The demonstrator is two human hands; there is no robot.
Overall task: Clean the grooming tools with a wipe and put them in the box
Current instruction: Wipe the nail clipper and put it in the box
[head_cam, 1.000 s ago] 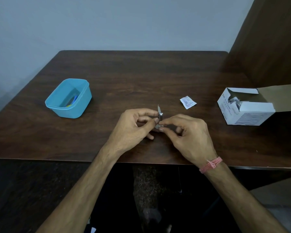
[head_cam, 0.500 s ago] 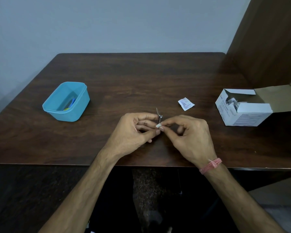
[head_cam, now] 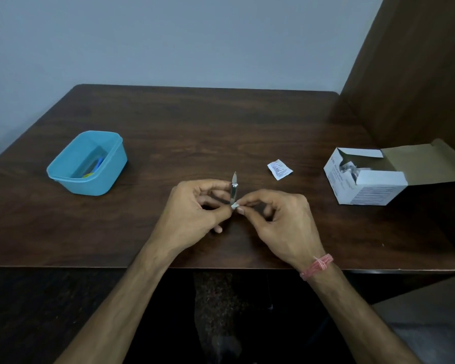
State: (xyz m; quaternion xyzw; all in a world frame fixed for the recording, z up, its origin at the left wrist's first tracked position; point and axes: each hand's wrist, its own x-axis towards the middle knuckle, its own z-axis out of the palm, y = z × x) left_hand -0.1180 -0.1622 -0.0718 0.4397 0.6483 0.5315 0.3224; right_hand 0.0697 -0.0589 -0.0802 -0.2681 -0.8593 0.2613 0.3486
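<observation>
My left hand [head_cam: 192,208] pinches a small metal nail clipper [head_cam: 233,189] upright over the middle of the dark wooden table [head_cam: 221,127], its pointed lever sticking up. My right hand [head_cam: 281,222] presses a small folded white wipe [head_cam: 234,205] against the clipper's lower end, between thumb and forefinger. A light blue plastic box [head_cam: 71,177] stands at the left with blue and yellow items inside.
A torn white wipe sachet [head_cam: 279,169] lies right of my hands. A white cardboard carton [head_cam: 365,190] with its flap open sits at the right, near a brown wall panel [head_cam: 418,74]. The table's front edge runs just under my wrists.
The wipe in my right hand has slid a little along the clipper's lower part. The view has shifted slightly; both hands stay in the same spot.
</observation>
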